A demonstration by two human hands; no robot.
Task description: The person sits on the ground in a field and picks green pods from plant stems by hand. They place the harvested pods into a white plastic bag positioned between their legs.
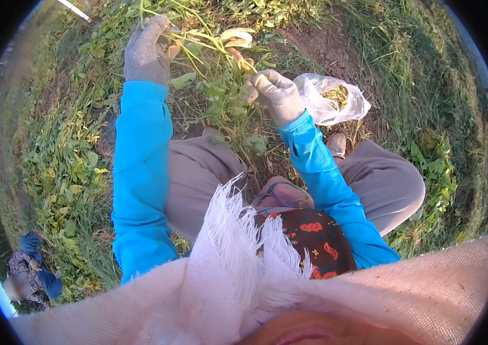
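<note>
My left hand (148,48), in a grey work glove, grips the green stems of a bean plant (209,41) at the top of the view. Yellowed pods (239,36) hang from these stems to the right of that hand. At the lower end of the pod cluster, my right hand (272,88), in a pale glove, has its thumb and fingers closed on a pod (248,67). Just right of this hand, a clear plastic bag (356,110) lies on the ground with picked pods (337,95) inside.
Leafy plants (69,168) cover the ground at left, and grass (438,86) grows at right. Bare soil (330,43) shows beyond the bag. My bent legs (382,185) frame the ground before me. Another person (32,271) is low among the plants at far lower left.
</note>
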